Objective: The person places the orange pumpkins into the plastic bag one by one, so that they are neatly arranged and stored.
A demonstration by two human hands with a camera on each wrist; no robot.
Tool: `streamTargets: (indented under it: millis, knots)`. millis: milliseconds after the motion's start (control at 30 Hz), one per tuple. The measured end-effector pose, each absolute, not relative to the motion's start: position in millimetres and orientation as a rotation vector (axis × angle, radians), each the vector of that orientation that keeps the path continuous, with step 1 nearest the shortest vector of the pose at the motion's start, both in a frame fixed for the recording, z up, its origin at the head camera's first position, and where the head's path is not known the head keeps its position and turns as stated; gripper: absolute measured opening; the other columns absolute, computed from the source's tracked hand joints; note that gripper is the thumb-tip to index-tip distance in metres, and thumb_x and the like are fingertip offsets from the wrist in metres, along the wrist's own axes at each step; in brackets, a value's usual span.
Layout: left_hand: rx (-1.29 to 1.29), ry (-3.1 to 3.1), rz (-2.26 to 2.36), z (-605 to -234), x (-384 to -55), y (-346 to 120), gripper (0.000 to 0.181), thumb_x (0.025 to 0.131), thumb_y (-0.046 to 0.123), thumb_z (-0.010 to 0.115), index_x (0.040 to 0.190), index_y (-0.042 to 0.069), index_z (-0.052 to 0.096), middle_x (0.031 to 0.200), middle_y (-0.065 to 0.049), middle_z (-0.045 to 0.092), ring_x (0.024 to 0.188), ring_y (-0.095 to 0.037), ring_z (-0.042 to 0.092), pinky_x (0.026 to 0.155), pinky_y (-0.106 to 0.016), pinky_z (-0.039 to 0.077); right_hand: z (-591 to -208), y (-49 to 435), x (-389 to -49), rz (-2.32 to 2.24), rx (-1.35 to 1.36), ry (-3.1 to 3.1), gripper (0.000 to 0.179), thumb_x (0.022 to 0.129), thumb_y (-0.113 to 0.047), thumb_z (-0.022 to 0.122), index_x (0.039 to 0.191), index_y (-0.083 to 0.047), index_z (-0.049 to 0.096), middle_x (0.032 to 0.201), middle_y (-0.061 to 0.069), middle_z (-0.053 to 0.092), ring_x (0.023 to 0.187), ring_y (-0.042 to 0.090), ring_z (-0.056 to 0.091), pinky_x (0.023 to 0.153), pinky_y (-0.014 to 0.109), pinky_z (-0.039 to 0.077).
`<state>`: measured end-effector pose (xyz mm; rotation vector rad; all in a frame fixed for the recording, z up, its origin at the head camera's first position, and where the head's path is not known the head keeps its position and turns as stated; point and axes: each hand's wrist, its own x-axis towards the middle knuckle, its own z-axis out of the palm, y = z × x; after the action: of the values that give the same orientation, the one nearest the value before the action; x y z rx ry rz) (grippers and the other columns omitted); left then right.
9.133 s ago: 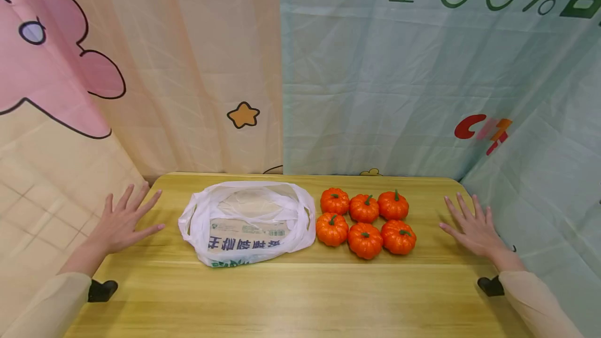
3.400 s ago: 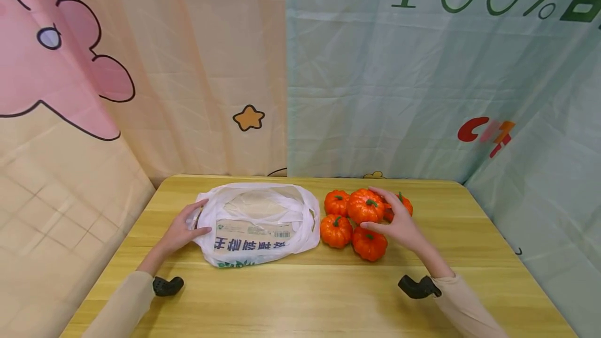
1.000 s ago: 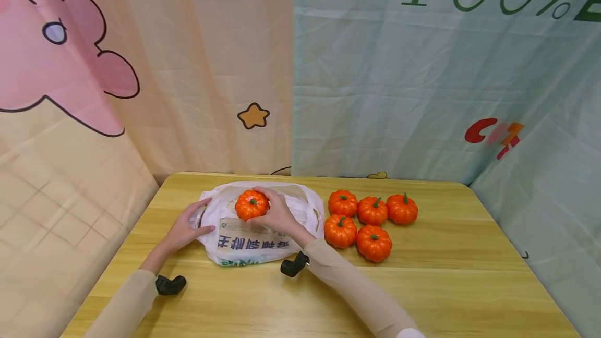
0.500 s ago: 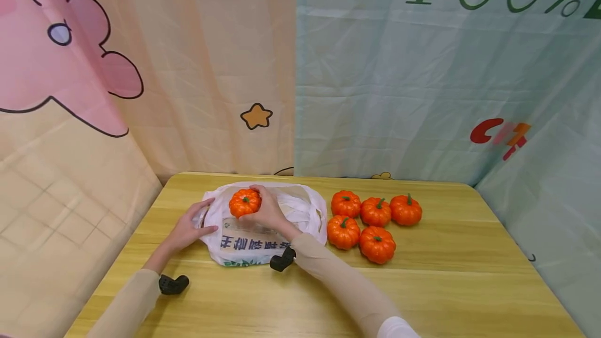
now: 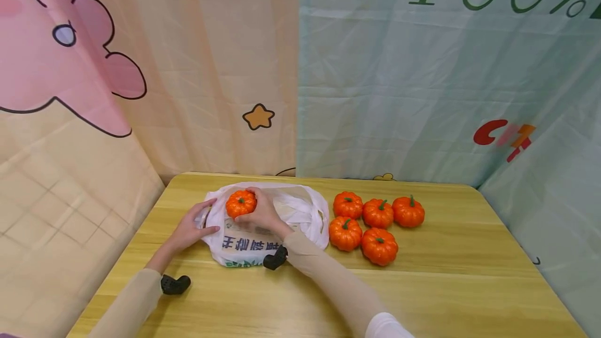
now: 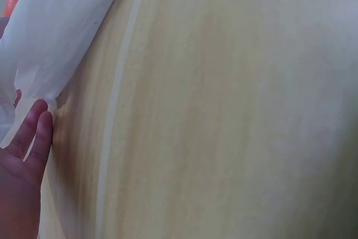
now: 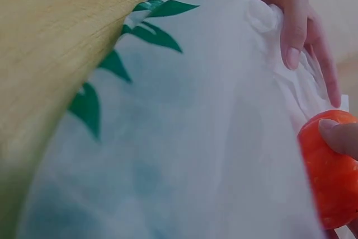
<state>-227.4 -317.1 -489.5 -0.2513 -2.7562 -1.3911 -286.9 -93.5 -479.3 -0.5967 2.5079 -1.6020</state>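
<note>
My right hand [image 5: 263,214] grips a small orange pumpkin [image 5: 240,203] by its right side, thumb toward me, over the left part of the white plastic bag [image 5: 307,218]. In the right wrist view the pumpkin [image 7: 330,172] is beside the bag [image 7: 224,110], with my thumb on its skin. My left hand [image 5: 190,229] rests at the bag's left end, thumb and fingers spread around the handle there. The left wrist view shows these fingers [image 6: 42,132] fairly straight against the plastic. Several more pumpkins [image 5: 377,214] sit right of the bag.
The wooden table [image 5: 446,286] carries everything, its back edge close to a printed curtain [image 5: 375,93]. More curtain hangs at left and right. A black wrist camera mount [image 5: 176,285] sits on each forearm.
The right hand has taken a pumpkin from the front right of the group and carried it left over the bag. In the last second it moved slightly further left. The left hand stays put.
</note>
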Motion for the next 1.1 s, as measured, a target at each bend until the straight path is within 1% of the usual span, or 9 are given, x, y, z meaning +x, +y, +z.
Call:
streamTargets:
  millis: [233,433,567,800,967,1100]
  knots:
    - [-0.265,-2.760,-1.380,-489.6,-228.3,-314.6,0.077,0.081,0.020,0.076,0.146,0.007,0.036,0.150,-0.026,0.031,0.138,-0.050,0.025,0.109,-0.073,0.014,-486.9,-97.4,-286.9,-1.586,-0.568,2.551,0.080,0.072,-0.024,0.084,0.140,-0.017,0.042,0.140,0.007,0.046,0.125,0.025,0.046,0.108,0.044,0.042]
    - [-0.259,-2.760,-1.390,-490.0,-228.5,-314.4,0.077,0.081,0.019,0.075,0.146,0.008,0.036,0.150,-0.026,0.030,0.138,-0.050,0.024,0.108,-0.074,0.013,-491.6,-98.8,-286.1,-1.705,-0.539,2.499,0.081,0.073,-0.019,0.084,0.139,-0.015,0.038,0.140,0.008,0.046,0.125,0.024,0.049,0.110,0.041,0.042]
    - [-0.249,-2.761,-1.395,-489.6,-227.9,-315.3,0.077,0.081,0.018,0.076,0.146,0.008,0.036,0.151,-0.025,0.030,0.139,-0.049,0.023,0.108,-0.075,0.011,-492.1,-99.3,-285.0,-1.747,-0.515,2.477,0.078,0.073,-0.019,0.084,0.137,-0.014,0.039,0.138,0.007,0.046,0.124,0.023,0.049,0.110,0.040,0.041]
    - [-0.248,-2.766,-1.394,-488.1,-228.5,-314.4,0.078,0.080,0.018,0.075,0.146,0.008,0.035,0.150,-0.025,0.030,0.139,-0.049,0.023,0.109,-0.074,0.011,-494.0,-99.0,-284.1,-1.744,-0.556,2.485,0.076,0.075,-0.022,0.083,0.138,-0.013,0.042,0.139,0.008,0.044,0.125,0.023,0.047,0.111,0.038,0.041]
    - [-0.242,-2.781,-1.375,-487.3,-228.2,-314.1,0.078,0.081,0.020,0.075,0.147,0.008,0.035,0.152,-0.026,0.028,0.139,-0.050,0.022,0.109,-0.074,0.012,-491.4,-96.1,-283.2,-1.713,-0.617,2.492,0.077,0.075,-0.020,0.083,0.140,-0.011,0.043,0.141,0.009,0.045,0.128,0.024,0.047,0.112,0.039,0.040]
    - [-0.238,-2.791,-1.358,-487.7,-227.7,-315.5,0.078,0.082,0.021,0.075,0.147,0.009,0.034,0.154,-0.026,0.026,0.140,-0.051,0.020,0.109,-0.074,0.013,-487.8,-93.0,-281.7,-1.661,-0.654,2.506,0.079,0.074,-0.020,0.083,0.141,-0.013,0.043,0.143,0.008,0.045,0.129,0.023,0.047,0.111,0.037,0.040]
